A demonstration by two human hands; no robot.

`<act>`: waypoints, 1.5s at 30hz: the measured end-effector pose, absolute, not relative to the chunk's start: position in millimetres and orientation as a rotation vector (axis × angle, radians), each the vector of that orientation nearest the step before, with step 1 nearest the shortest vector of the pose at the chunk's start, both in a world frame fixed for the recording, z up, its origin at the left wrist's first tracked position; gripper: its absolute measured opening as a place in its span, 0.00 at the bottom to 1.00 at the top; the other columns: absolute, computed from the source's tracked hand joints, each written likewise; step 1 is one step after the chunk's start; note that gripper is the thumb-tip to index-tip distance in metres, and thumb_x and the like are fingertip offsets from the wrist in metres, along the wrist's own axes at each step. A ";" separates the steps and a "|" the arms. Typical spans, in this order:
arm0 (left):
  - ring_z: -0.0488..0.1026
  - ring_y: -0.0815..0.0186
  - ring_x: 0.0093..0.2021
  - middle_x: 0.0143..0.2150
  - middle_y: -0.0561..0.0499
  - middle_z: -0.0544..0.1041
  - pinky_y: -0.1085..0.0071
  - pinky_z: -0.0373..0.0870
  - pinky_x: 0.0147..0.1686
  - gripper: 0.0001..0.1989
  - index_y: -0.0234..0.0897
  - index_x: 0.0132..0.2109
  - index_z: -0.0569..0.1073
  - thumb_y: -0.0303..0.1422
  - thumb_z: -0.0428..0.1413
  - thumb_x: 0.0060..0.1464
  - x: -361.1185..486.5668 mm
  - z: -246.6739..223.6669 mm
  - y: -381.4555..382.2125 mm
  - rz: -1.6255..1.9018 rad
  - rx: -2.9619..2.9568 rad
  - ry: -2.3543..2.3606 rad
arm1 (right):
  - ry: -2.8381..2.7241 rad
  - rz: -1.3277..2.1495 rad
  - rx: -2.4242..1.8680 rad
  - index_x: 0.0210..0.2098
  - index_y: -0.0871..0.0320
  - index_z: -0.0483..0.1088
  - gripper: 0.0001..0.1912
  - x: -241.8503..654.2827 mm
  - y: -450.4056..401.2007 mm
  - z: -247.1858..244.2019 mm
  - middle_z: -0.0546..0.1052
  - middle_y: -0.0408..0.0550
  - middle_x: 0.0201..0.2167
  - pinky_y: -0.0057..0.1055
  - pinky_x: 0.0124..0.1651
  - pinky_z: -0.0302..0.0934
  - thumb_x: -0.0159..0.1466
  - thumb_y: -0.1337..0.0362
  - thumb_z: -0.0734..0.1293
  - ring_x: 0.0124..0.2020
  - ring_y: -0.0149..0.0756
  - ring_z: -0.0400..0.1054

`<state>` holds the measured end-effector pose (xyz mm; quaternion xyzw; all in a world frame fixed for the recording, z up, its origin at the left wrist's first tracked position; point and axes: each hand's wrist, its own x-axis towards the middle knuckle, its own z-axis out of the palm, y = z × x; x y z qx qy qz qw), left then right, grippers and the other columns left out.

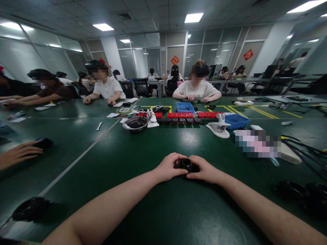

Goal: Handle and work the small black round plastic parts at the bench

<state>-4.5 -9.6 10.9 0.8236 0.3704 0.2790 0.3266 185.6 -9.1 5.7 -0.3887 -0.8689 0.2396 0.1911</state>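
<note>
On the green table in front of me is a small black device with a round, lens-like ring (187, 164); its exact kind I cannot make out. My left hand (171, 166) is closed around its left side, thumb along the near edge. From the right, my right hand (204, 169) grips the other side with curved fingers. The ring faces up and towards me between the two hands. Parts of the body are hidden under the fingers.
Another person's hand (21, 153) rests by a black object at left. Black ring-shaped items lie at lower left (31, 209) and right (293, 190). Ahead are a metal bowl (135, 128), a white clamp (219, 128), blue bins (237, 121) and a wrench (99, 126).
</note>
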 end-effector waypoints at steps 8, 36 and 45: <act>0.61 0.70 0.30 0.33 0.52 0.64 0.74 0.60 0.30 0.22 0.39 0.46 0.65 0.38 0.56 0.41 -4.7 9.6 -8.0 0.723 2.181 0.924 | -2.440 0.823 -1.010 0.37 0.60 0.66 0.16 189.7 -4.6 6.7 0.68 0.46 0.33 0.30 0.37 0.54 0.51 0.58 0.64 0.34 0.35 0.61; 0.61 0.70 0.30 0.33 0.53 0.63 0.74 0.60 0.29 0.18 0.36 0.37 0.66 0.35 0.59 0.36 6.5 5.1 -21.6 0.921 2.054 1.224 | -2.250 0.256 -1.564 0.25 0.59 0.60 0.14 160.1 -23.0 -3.1 0.67 0.46 0.25 0.26 0.27 0.48 0.46 0.57 0.66 0.27 0.33 0.59; 0.61 0.69 0.31 0.33 0.52 0.64 0.74 0.59 0.29 0.21 0.38 0.44 0.66 0.37 0.57 0.40 -3.4 8.8 -9.0 0.738 2.183 0.943 | -2.448 0.773 -1.023 0.37 0.60 0.65 0.17 185.7 -8.8 5.7 0.68 0.46 0.32 0.29 0.35 0.54 0.50 0.57 0.65 0.34 0.35 0.61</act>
